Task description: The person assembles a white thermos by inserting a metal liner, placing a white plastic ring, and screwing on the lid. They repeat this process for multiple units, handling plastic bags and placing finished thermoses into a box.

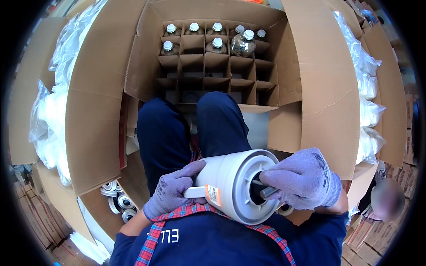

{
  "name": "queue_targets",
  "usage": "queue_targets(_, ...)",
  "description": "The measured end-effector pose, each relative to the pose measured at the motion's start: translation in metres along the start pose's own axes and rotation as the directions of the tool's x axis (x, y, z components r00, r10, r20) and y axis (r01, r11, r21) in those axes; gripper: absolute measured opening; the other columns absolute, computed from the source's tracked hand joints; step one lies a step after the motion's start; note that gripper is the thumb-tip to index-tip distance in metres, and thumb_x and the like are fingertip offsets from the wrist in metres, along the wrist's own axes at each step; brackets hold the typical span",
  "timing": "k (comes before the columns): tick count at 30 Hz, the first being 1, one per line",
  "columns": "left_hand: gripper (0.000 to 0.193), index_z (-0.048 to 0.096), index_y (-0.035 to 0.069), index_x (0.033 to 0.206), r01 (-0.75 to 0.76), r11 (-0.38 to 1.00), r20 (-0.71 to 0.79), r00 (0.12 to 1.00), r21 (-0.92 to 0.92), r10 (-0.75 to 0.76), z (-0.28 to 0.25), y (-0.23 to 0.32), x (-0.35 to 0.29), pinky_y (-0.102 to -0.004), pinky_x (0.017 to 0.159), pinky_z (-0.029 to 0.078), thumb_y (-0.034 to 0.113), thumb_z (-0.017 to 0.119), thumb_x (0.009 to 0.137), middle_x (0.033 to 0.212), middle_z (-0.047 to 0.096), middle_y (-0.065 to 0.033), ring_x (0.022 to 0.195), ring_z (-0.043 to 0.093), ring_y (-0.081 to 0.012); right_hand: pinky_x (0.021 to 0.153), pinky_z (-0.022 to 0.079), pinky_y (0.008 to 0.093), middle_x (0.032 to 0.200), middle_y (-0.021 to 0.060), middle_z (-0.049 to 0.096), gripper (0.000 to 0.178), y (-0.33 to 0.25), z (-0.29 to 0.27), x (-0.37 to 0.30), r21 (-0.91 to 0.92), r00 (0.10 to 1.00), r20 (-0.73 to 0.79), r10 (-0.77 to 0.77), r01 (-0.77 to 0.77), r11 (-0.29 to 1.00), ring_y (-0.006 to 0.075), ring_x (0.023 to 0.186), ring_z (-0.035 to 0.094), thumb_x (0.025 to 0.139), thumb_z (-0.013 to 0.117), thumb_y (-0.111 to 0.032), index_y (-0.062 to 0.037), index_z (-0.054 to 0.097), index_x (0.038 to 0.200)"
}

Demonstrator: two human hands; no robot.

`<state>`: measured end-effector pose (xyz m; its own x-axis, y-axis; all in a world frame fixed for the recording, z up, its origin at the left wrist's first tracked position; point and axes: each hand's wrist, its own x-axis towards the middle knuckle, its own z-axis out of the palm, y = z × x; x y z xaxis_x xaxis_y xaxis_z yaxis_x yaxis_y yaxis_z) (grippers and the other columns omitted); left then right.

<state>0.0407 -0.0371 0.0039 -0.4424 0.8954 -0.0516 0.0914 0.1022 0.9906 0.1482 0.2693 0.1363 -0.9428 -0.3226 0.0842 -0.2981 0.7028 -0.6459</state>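
Observation:
A white jug body (218, 172) with a handle and an orange-and-white label lies tilted across my lap, its round ribbed end turned to the right. My left hand (171, 191), in a grey-purple glove, is closed on it by the handle. Also gloved, my right hand (306, 179) is closed around a short metal rod-like tool (269, 192) at the dark round opening in that end. How far the tool reaches inside is hidden. Past my knees stands a cardboard box (288, 66) with dividers, where several clear glass bottles (243, 46) with white caps stand in the far cells.
Tall open cartons flank me, with plastic-wrapped white items on the left (55, 115) and right (366, 93). Round white and black parts (125, 203) lie in a box at lower left. A person (364, 201) is at the far right, near stacked cartons (392, 235).

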Motion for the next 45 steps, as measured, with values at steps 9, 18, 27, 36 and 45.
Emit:
queue_targets(9, 0.045, 0.058, 0.001, 0.065, 0.077, 0.996, 0.168, 0.982, 0.054, -0.085, -0.024, -0.009, 0.024, -0.0303, 0.087, 0.056, 0.033, 0.087, 0.075, 0.133, 0.064, -0.0212, 0.101, 0.073, -0.0275, 0.061, 0.055, 0.0344, 0.08, 0.0089, 0.069, 0.019, 0.0, -0.013, 0.005, -0.078, 0.989, 0.147, -0.015, 0.027, 0.997, 0.0248, 0.07, 0.069, 0.092, 0.066, -0.02, -0.007, 0.069, 0.105)
queue_targets(18, 0.047, 0.076, -0.001, 0.102, 0.272, 0.941, 0.435, 0.886, -0.199, -0.164, -0.051, -0.022, 0.067, -0.0287, 0.092, 0.051, 0.031, 0.091, 0.071, 0.131, 0.068, -0.0123, 0.105, 0.066, -0.0135, 0.056, 0.051, 0.0379, 0.072, 0.01, 0.06, 0.022, -0.006, -0.015, 0.014, -0.119, 0.955, 0.188, 0.231, -0.211, 0.97, 0.0287, 0.063, 0.065, 0.093, 0.068, -0.029, -0.008, 0.064, 0.092)
queue_targets(27, 0.044, 0.075, 0.001, 0.094, 0.238, 0.943, 0.472, 0.875, -0.231, -0.105, -0.051, -0.026, 0.078, -0.03, 0.09, 0.052, 0.036, 0.09, 0.072, 0.129, 0.069, -0.0147, 0.1, 0.068, -0.0134, 0.076, 0.053, 0.0438, 0.086, 0.0202, 0.066, 0.029, -0.001, -0.02, 0.051, 0.092, 0.7, 0.546, 0.46, -0.595, 0.798, 0.0378, 0.085, 0.068, 0.097, 0.064, -0.03, -0.0005, 0.063, 0.098)
queue_targets(36, 0.041, 0.067, 0.0, 0.073, 0.141, 0.954, 0.44, 0.898, -0.265, -0.011, -0.039, -0.028, 0.057, -0.0289, 0.08, 0.054, 0.033, 0.092, 0.069, 0.128, 0.068, -0.0202, 0.097, 0.069, -0.0143, 0.063, 0.052, 0.0403, 0.077, 0.0162, 0.063, 0.024, -0.032, -0.002, 0.005, 0.092, 0.877, 0.3, 0.374, -0.417, 0.904, 0.0338, 0.068, 0.066, 0.096, 0.065, -0.027, -0.0036, 0.063, 0.09)
queue_targets(45, 0.085, 0.061, -0.002, 0.124, 0.139, 0.967, 0.819, 0.515, 0.213, -0.254, -0.072, -0.012, 0.121, -0.0346, 0.091, 0.049, 0.055, 0.089, 0.068, 0.123, 0.068, -0.0147, 0.107, 0.062, -0.0179, 0.068, 0.053, 0.0367, 0.08, 0.0158, 0.066, 0.02, -0.024, 0.038, -0.01, 0.43, 0.783, 0.158, 0.601, -0.603, 0.672, 0.0315, 0.074, 0.067, 0.094, 0.068, -0.023, -0.003, 0.064, 0.094)
